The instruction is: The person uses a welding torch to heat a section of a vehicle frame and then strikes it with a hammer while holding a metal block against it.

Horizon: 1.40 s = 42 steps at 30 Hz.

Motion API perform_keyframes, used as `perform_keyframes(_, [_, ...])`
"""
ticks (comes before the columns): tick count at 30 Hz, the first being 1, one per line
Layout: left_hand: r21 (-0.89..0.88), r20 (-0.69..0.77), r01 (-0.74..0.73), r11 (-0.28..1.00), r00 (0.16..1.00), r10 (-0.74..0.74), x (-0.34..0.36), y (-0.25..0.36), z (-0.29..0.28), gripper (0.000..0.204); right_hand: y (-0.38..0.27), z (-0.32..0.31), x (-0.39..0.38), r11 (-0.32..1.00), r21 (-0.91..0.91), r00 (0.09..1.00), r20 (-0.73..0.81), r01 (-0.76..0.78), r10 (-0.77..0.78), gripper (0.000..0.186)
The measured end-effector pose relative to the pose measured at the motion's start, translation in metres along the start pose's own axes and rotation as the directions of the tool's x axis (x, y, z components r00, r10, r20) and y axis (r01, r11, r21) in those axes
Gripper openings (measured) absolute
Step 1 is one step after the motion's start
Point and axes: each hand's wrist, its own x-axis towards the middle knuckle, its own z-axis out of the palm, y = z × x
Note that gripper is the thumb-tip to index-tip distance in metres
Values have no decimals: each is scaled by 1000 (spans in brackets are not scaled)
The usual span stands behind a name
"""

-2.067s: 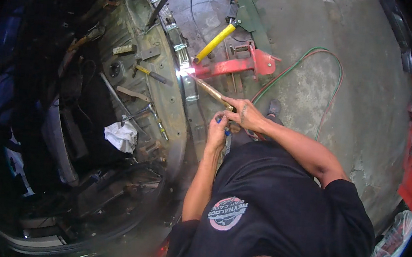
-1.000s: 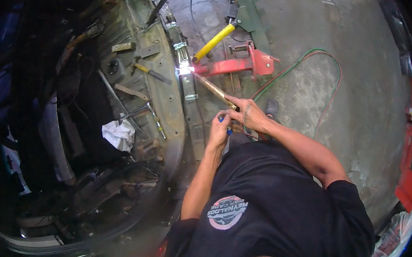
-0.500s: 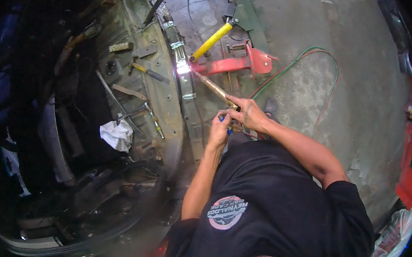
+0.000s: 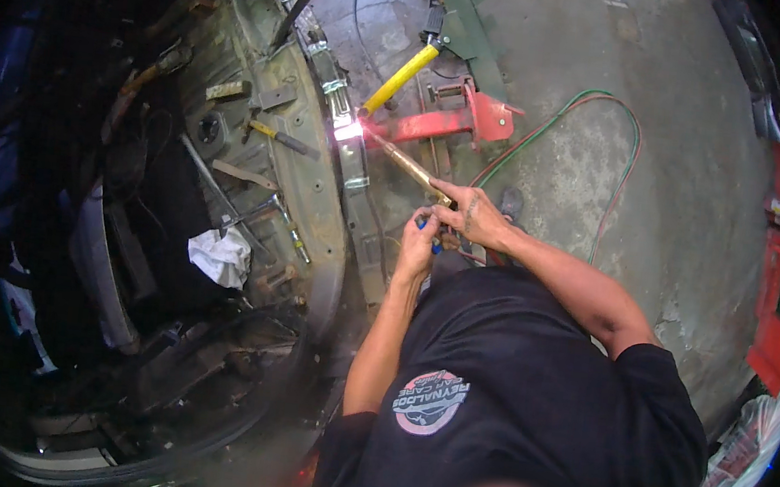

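Observation:
My right hand [image 4: 472, 216] is wrapped around the back of a brass gas torch [image 4: 407, 163], index finger stretched along its body. Close beside it, my left hand [image 4: 417, 239] has its fingers closed on a small blue part [image 4: 433, 245] at the torch's rear, perhaps a valve knob; the fingers partly cover it. The torch slants toward the upper left. At its tip, a bright pinkish-white glow [image 4: 349, 131] lights the bare metal sill [image 4: 354, 167] of a stripped car body. The glare hides the exact contact point.
A red steel arm [image 4: 429, 125] with a yellow cylinder [image 4: 401, 80] stands against the sill. Green and red hoses [image 4: 638, 136] loop over the concrete floor. On the car floor lie a yellow-and-black-handled hammer [image 4: 283, 137], a ratchet [image 4: 288, 224] and a white rag [image 4: 221, 257].

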Motion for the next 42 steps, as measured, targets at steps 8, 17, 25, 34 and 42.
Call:
perform_keyframes(8, [68,5,-43,997,999,43,5,-13,-33,24,0,12,9,996,-29,996,37,79,-78,63])
perform_keyframes(17, [33,-42,-25,999,999,27,-10,13,-5,22,5,16,8,994,-24,994,-20,107,-108,63])
perform_keyframes(25, [-19,63,-6,1000,998,7,-5,2,3,25,-3,-2,-3,1000,-15,1000,9,-23,23,62])
perform_keyframes(34, [-5,56,-49,999,997,50,-4,0,-7,22,5,7,3,998,-16,999,-1,53,-53,62])
perform_keyframes(42, [5,27,-30,1000,999,30,-6,8,-1,21,5,8,5,992,-61,993,-29,113,-115,64])
